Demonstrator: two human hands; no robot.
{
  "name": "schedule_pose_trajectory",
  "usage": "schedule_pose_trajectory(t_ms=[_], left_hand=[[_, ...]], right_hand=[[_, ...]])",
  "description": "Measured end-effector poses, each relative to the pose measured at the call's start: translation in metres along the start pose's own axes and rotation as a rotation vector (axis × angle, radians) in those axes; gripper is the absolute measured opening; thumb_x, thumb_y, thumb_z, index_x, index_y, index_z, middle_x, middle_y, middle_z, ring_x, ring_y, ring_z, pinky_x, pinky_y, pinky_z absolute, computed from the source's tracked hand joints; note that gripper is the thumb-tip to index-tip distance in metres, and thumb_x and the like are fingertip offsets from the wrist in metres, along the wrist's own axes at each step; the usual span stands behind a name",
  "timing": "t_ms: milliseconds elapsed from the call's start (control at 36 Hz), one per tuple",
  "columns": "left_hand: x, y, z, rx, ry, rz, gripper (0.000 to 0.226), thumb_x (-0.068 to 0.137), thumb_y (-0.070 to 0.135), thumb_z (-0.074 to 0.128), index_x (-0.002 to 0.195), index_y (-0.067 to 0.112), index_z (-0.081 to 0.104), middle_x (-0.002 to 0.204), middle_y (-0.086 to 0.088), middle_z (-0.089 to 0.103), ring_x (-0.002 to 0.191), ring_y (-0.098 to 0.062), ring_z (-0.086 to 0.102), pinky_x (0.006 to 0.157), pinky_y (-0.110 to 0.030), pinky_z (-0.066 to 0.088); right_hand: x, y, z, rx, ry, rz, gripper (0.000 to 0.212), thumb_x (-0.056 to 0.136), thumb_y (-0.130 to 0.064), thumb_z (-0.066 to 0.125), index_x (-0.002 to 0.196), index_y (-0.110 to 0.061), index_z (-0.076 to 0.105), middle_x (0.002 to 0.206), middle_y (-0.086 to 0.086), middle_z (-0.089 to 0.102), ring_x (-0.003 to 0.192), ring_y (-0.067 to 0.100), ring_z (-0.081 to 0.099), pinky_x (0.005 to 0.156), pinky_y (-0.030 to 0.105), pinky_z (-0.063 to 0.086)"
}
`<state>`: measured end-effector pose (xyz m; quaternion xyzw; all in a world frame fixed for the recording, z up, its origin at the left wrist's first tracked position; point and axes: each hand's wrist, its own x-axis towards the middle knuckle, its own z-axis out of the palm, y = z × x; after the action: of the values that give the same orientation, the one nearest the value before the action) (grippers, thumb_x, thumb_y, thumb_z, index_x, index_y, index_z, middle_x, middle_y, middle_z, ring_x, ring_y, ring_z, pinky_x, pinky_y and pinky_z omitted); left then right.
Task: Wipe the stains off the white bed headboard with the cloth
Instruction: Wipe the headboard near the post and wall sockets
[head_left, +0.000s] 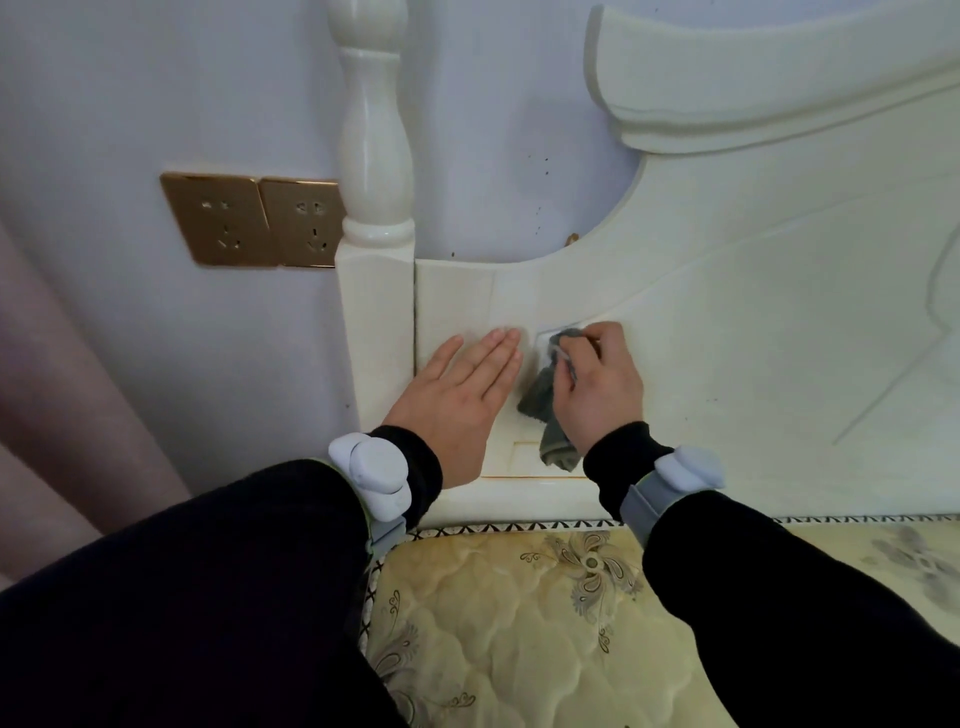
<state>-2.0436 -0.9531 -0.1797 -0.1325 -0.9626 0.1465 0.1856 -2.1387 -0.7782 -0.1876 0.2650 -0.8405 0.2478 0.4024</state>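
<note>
The white bed headboard (753, 312) fills the right and centre of the view, with a turned post (375, 171) at its left end. My right hand (602, 384) grips a grey cloth (545, 405) and presses its bunched top against the lower left panel; the loose end of the cloth hangs below my fingers. My left hand (462, 405) lies flat on the same panel, fingers straight and together, just left of the cloth. Yellowish staining runs along the panel's lower moulding (524, 457).
Two gold wall sockets (254, 221) sit on the pale wall left of the post. Small dark specks mark the wall (540, 208) above the headboard's curve. A quilted yellow mattress (519, 623) lies below, and a pink curtain (47, 374) hangs at far left.
</note>
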Motion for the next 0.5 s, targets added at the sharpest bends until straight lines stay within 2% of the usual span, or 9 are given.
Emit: schedule_pose_trajectory(t_ms=[56,111,194,278,333,417,500], left_hand=[[0.009,0.008,0.000,-0.006,0.021,0.014,0.085,0.083,0.020,0.029,0.160,0.005,-0.005,0.167,-0.012,-0.016,0.154,-0.027,-0.016,0.124,-0.049,-0.006],[0.011,0.013,0.000,-0.014,0.033,0.034,0.086,0.084,0.020,0.032,0.160,0.005,-0.004,0.167,-0.013,-0.014,0.155,-0.027,-0.014,0.124,-0.049,-0.006],[0.017,0.020,0.003,-0.003,0.029,0.075,0.085,0.085,0.019,0.034,0.160,0.003,-0.004,0.167,-0.014,-0.014,0.155,-0.028,-0.014,0.124,-0.050,-0.004],[0.030,0.027,0.010,-0.013,0.068,0.112,0.084,0.082,0.018,0.035,0.160,0.002,0.007,0.168,-0.016,-0.003,0.156,-0.029,-0.004,0.125,-0.051,0.004],[0.035,0.031,0.014,-0.013,0.103,0.117,0.082,0.081,0.018,0.033,0.159,0.001,0.014,0.168,-0.016,0.004,0.156,-0.030,0.003,0.125,-0.051,0.008],[0.044,0.040,0.016,-0.031,0.130,0.146,0.080,0.081,0.018,0.028,0.159,0.001,0.016,0.168,-0.017,0.006,0.156,-0.031,0.005,0.125,-0.051,0.010],[0.050,0.046,0.017,-0.047,0.142,0.173,0.080,0.082,0.019,0.025,0.159,0.000,0.014,0.168,-0.017,0.003,0.156,-0.031,0.002,0.125,-0.051,0.009]], right_hand=[[-0.010,0.012,0.000,-0.038,-0.075,-0.021,0.011,0.085,-0.008,0.065,0.094,-0.002,0.066,0.102,0.014,0.055,0.078,0.034,0.058,0.058,0.035,0.052],[-0.020,0.028,-0.005,-0.067,-0.094,0.057,0.007,0.085,-0.007,0.066,0.091,-0.002,0.065,0.102,0.014,0.055,0.076,0.034,0.058,0.057,0.038,0.053],[-0.020,0.054,-0.022,-0.046,0.052,0.296,0.007,0.088,-0.009,0.064,0.092,-0.003,0.065,0.105,0.012,0.054,0.074,0.032,0.058,0.062,0.033,0.051],[-0.010,0.064,-0.030,-0.021,0.169,0.414,0.011,0.092,-0.013,0.061,0.098,-0.005,0.066,0.109,0.009,0.054,0.082,0.024,0.057,0.068,0.027,0.044],[-0.013,0.056,-0.022,-0.008,0.146,0.360,0.011,0.092,-0.012,0.061,0.099,-0.006,0.067,0.109,0.008,0.054,0.081,0.024,0.057,0.067,0.025,0.043],[-0.034,0.052,-0.005,-0.011,0.037,0.201,0.008,0.089,-0.008,0.064,0.095,-0.005,0.069,0.103,0.009,0.057,0.078,0.027,0.059,0.063,0.030,0.051],[-0.042,0.066,-0.006,0.004,0.036,0.295,0.006,0.088,-0.009,0.066,0.093,-0.005,0.067,0.103,0.009,0.055,0.076,0.027,0.058,0.061,0.033,0.052]])
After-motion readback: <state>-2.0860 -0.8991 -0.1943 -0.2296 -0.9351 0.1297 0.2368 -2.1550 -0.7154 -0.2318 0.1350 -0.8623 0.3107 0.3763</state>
